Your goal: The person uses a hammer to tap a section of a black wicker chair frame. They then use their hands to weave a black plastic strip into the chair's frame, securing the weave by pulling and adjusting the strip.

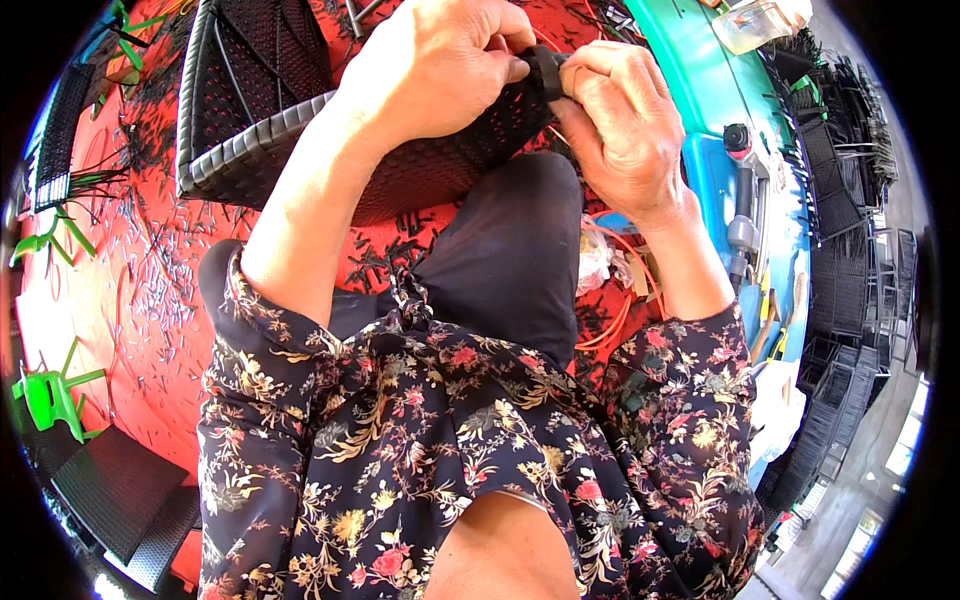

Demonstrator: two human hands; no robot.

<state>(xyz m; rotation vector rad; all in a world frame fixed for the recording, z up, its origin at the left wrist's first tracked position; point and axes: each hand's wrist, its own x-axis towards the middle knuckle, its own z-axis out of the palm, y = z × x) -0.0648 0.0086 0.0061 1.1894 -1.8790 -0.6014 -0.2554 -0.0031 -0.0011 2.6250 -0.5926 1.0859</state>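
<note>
A black woven wicker frame (255, 140) with a thick wrapped rim leans across my lap at the top of the head view. Both hands meet at its right-hand corner, where a flat black strip (546, 72) bends round the edge. My left hand (440, 70) is closed, thumb and fingers pinching at the strip's left side. From the other side my right hand (622, 125) grips the same strip between thumb and curled fingers. The fingertips partly hide how the strip runs through the weave.
Black strip scraps (165, 280) litter the red floor. On the right, a blue table (708, 185) carries a grey-and-black power tool (742, 210); a clear container (748, 28) stands on a green surface. Stacked dark wicker furniture (835, 400) lines the far right. A green stool (50, 400) stands left.
</note>
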